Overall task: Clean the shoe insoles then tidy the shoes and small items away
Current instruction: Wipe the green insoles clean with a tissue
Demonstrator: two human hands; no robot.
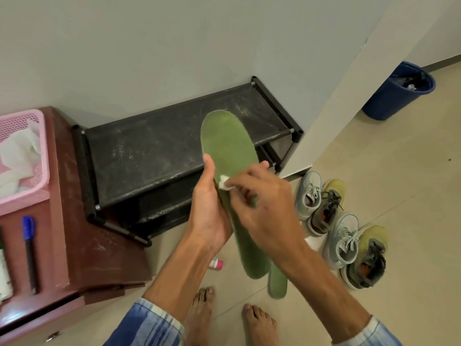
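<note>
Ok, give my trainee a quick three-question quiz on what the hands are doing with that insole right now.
1. True or false: the left hand grips the green insole.
2. The right hand pinches: A a white wad; B a blue pen; C a shoelace.
3. How many shoes stand right of the shoe rack?
Key: 1 true; 2 A; 3 four.

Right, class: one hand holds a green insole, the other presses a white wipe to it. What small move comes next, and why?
Probably slide the wipe, pinched in the right hand, toward the toe: the left hand steadies the green insole, and the wipe sits mid-length with the toe end exposed.
</note>
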